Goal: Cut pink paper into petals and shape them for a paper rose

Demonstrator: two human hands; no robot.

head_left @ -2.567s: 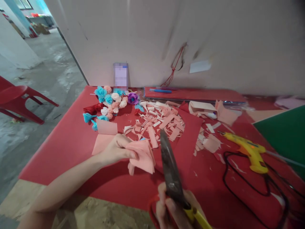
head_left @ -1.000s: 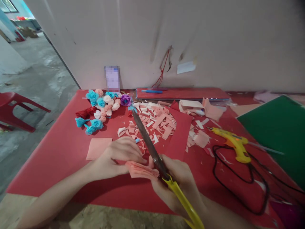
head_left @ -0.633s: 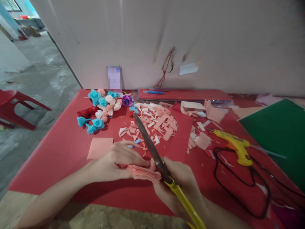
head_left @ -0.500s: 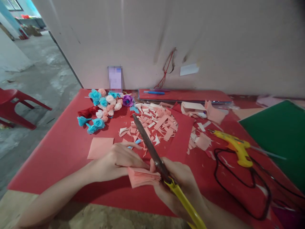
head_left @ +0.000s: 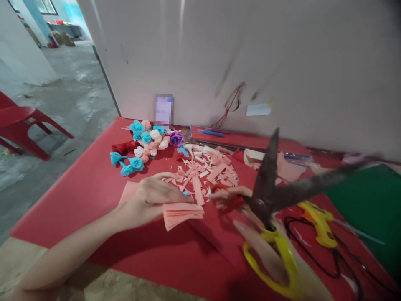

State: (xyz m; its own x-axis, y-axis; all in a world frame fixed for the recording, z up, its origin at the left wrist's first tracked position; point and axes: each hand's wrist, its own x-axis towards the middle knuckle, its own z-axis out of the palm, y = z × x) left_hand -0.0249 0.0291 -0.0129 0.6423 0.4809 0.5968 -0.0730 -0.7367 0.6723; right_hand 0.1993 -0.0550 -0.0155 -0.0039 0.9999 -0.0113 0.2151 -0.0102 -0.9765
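One red plastic chair (head_left: 19, 117) at far left on the floor, apart from the tabletop (head_left: 78, 179). Next, a cluster of crepe-paper roses (head_left: 136, 163) in blue, red, white, pink and purple, gathered toward the back, perhaps to keep petals away from the blades. Just in front, a flat pink sheet (head_left: 127, 192), partly under the left hand (head_left: 158, 193). With that hand, pinches a pink paper stack (head_left: 181, 215) above the front of the tabletop; thumb mostly hidden; layers fanned at the right end, held by the left portion, likely to leave the loose edges exposed. Behind, a phone (head_left: 163, 109) leaning upright on the wall, presumably for viewing. Then paper offcuts (head_left: 216, 169), heaped mid-tabletop, apparently out of the working spot. With the right hand (head_left: 260, 242), digits through the handles, holds scissors (head_left: 266, 202), blades spread wide, tips up and away from the stack, not touching. Lastly, a yellow glue gun (head_left: 326, 238) lying within reach, beside a green sheet (head_left: 360, 200).
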